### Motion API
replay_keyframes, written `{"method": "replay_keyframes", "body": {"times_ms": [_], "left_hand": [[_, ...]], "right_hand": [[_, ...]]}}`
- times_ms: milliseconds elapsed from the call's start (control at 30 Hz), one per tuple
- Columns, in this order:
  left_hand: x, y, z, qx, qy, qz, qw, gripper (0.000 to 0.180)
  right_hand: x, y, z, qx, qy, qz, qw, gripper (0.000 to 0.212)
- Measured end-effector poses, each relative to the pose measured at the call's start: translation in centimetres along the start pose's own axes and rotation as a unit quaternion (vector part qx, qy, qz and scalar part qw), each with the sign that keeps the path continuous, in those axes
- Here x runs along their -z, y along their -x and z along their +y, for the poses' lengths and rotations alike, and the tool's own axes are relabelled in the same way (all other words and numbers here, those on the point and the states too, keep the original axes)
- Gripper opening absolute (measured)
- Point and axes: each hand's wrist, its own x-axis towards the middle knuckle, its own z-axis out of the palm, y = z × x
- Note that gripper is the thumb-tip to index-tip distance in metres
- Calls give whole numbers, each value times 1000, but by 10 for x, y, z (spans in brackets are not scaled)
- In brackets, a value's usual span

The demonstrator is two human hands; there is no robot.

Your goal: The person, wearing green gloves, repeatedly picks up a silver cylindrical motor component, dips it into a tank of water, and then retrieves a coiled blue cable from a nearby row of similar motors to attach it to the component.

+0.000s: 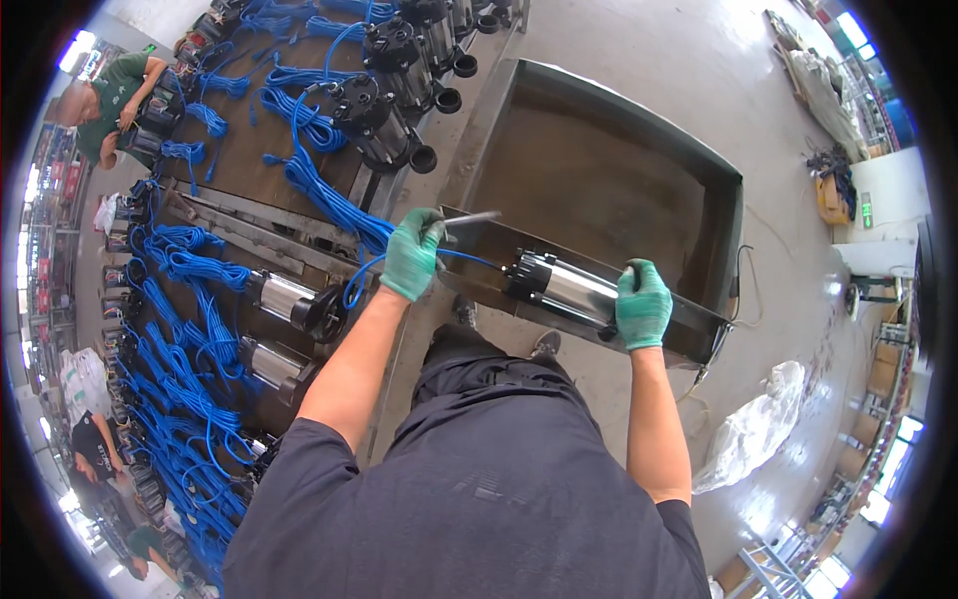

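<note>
A silver submersible pump (574,288) with a black end lies on its side over the near edge of a metal tank (624,88). My right hand (644,304), in a green glove, is closed around the pump's right end. My left hand (411,255), gloved alike, grips a thin grey metal tool (473,218) whose tip points right; its exact kind is unclear. From the pump's black end a blue cable (465,258) runs left past my left hand. Whether these fingers also hold the cable is hidden.
Brownish liquid fills the tank. To the left, benches carry several upright pumps (371,120), lying pumps (279,299) and bundled blue cables (319,190). A person in a green shirt (125,90) works at the far left. Clear plastic sheeting (758,424) lies on the floor at right.
</note>
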Motion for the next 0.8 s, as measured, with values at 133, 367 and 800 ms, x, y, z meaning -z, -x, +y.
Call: {"method": "replay_keyframes", "body": {"times_ms": [133, 367, 800], "left_hand": [[11, 4, -16, 125, 87, -118, 981, 14], [-2, 9, -27, 149, 135, -181, 963, 15], [-6, -19, -10, 349, -30, -279, 894, 25]], "right_hand": [[1, 0, 0, 1, -1, -2, 1000, 12], [1, 0, -2, -3, -12, 1, 1000, 12], [3, 0, -4, -14, 0, -11, 1000, 11]]}}
